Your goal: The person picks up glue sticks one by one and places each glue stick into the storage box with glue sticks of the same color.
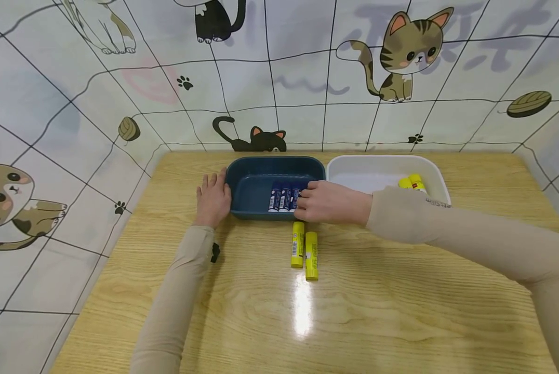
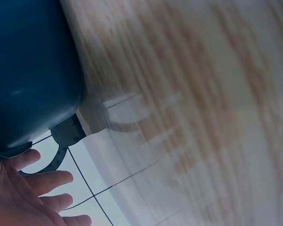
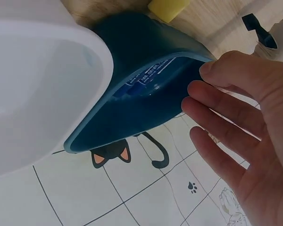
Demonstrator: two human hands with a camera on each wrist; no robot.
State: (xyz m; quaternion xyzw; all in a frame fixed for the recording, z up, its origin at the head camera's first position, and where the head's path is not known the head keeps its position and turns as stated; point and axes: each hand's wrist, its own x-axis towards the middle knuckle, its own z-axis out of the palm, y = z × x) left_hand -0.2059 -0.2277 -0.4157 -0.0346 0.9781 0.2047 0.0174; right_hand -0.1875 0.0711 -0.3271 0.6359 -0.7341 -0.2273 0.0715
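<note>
A dark teal bin [image 1: 251, 213] stands at the back of the table, with several blue glue sticks [image 1: 284, 199] lying side by side in it. My left hand [image 1: 213, 201] lies at the bin's left side, fingers extended. In the left wrist view, the fingers [image 2: 49, 181] are spread by its wall. My right hand [image 1: 331, 202] is over the bin's right front corner, partly hiding the sticks. The right wrist view shows its fingers [image 3: 221, 110] apart and loosely bent, nothing visible between them. Two yellow glue sticks [image 1: 297, 245] lie on the table in front of the bin.
Right beside the teal bin is a white bin [image 1: 359, 174] with two yellow glue sticks [image 1: 416, 182] at its right end, partly hidden by my right sleeve. A cat-printed, grid-lined backdrop [image 1: 303, 78] rises behind the wooden table [image 1: 377, 311] and along its left side.
</note>
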